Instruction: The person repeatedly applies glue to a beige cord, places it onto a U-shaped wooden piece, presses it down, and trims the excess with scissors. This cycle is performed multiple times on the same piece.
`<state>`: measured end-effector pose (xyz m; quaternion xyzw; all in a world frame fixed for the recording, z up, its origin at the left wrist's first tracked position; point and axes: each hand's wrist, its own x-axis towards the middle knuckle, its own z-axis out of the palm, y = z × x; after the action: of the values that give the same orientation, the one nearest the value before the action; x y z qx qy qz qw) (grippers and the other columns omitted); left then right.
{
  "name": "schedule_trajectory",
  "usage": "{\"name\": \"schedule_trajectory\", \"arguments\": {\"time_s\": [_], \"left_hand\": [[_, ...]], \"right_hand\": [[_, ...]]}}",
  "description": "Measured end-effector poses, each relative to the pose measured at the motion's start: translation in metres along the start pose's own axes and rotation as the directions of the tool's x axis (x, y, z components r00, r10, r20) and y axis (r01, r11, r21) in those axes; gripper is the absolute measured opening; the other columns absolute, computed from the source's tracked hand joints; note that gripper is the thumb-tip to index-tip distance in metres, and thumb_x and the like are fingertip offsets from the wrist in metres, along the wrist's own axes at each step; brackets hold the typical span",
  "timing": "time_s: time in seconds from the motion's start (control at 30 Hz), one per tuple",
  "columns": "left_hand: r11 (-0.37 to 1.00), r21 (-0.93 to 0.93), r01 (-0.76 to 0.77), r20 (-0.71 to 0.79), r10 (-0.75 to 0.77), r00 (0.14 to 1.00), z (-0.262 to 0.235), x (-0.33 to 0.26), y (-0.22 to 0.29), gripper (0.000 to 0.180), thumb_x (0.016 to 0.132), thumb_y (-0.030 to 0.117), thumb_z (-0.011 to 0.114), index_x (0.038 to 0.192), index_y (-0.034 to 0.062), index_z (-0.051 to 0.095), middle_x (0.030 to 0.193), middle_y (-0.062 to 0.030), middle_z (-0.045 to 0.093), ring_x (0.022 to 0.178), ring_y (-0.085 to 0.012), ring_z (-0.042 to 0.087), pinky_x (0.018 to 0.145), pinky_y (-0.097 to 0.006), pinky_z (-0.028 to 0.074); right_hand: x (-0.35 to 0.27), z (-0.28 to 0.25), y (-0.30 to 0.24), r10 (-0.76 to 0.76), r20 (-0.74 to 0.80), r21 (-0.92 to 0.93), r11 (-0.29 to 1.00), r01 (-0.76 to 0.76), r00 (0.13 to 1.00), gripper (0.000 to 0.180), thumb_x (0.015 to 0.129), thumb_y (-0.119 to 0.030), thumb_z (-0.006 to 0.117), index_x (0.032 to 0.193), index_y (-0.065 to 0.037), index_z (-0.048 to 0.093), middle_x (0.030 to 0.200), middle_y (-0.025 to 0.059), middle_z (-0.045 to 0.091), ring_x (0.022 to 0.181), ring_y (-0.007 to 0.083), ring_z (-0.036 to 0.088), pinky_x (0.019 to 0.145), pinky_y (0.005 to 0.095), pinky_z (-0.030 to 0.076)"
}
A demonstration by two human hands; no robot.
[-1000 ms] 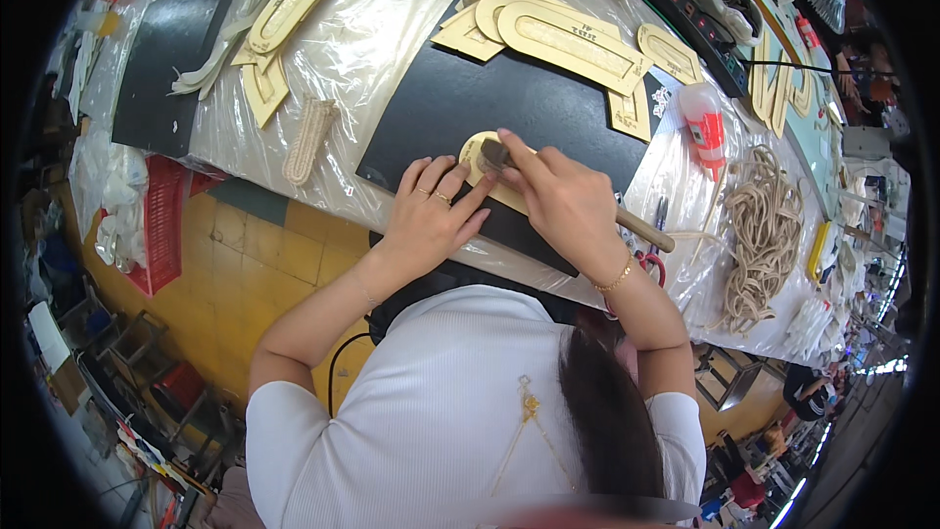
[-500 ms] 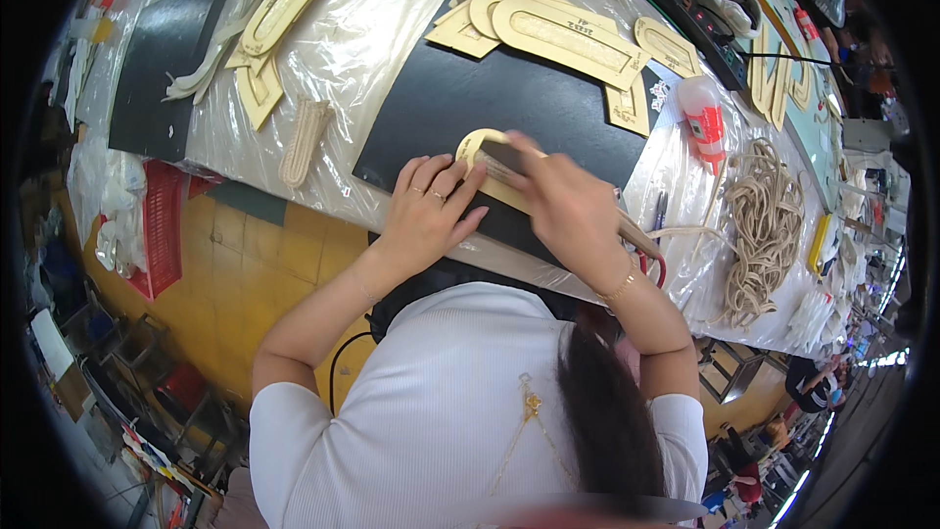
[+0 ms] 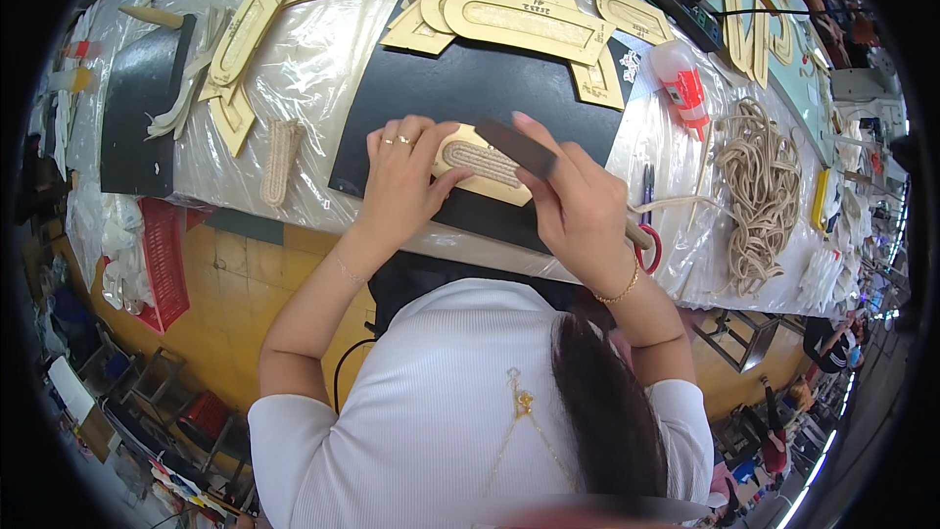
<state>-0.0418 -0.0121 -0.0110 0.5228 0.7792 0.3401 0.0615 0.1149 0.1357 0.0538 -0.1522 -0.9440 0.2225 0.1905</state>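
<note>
- Pinning the template (image 3: 487, 167) on the black mat (image 3: 470, 98), the left hand (image 3: 401, 176) lies open at its 9 o'clock; easing off could shift it.
- Right hand (image 3: 578, 201) grips a blade (image 3: 517, 149); a slip could nick the left fingers (image 3: 446, 152).

Hands (image 3: 406, 181) on wooden template (image 3: 482, 164) — black mat (image 3: 470, 88)

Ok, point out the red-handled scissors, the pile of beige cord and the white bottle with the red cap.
Red-handled scissors (image 3: 650, 247), head view, on the handle loop.
Pile of beige cord (image 3: 759, 186), head view, middle of the tangle.
White bottle with red cap (image 3: 678, 76), head view, on its body.
</note>
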Motion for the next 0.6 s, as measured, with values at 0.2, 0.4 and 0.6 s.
{"name": "schedule_trajectory", "arguments": {"time_s": [0.2, 0.4, 0.6], "left_hand": [[0.999, 0.005, 0.047, 0.168, -0.047, 0.985, -0.002, 0.019, 0.003, 0.046, 0.077, 0.022, 0.083, 0.118, 0.0102, 0.066, 0.110, -0.0050, 0.057, 0.106, -0.0271, 0.051, 0.090, -0.041, 0.037], [0.998, 0.034, 0.059, 0.224, -0.065, 0.972, -0.006, 0.019, 0.008, 0.040, 0.077, 0.018, 0.083, 0.112, 0.0107, 0.068, 0.111, -0.0058, 0.056, 0.106, -0.0281, 0.051, 0.089, -0.041, 0.036], [0.998, 0.054, 0.011, 0.220, -0.023, 0.975, -0.008, 0.021, 0.016, 0.033, 0.078, 0.015, 0.082, 0.108, 0.0083, 0.068, 0.111, -0.0074, 0.056, 0.106, -0.0289, 0.052, 0.090, -0.041, 0.039]], "right_hand": [[-0.003, -0.008, 0.003, 0.046, 0.167, -0.223, 0.975, -0.007, 0.985, 0.042, 0.091, -0.026, 0.070, 0.131, -0.015, 0.065, 0.074, 0.0040, 0.059, 0.057, 0.0203, 0.062, 0.051, 0.0333, 0.050], [-0.017, -0.017, 0.005, 0.048, 0.077, -0.112, 0.993, -0.039, 0.996, 0.048, 0.087, -0.020, 0.073, 0.134, -0.016, 0.064, 0.074, 0.0045, 0.059, 0.058, 0.0208, 0.062, 0.051, 0.0348, 0.049], [-0.027, -0.022, 0.011, 0.076, -0.102, 0.042, 0.997, -0.072, 0.992, 0.042, 0.091, -0.022, 0.070, 0.132, -0.015, 0.064, 0.077, 0.0052, 0.062, 0.061, 0.0228, 0.064, 0.052, 0.0347, 0.051]]}}
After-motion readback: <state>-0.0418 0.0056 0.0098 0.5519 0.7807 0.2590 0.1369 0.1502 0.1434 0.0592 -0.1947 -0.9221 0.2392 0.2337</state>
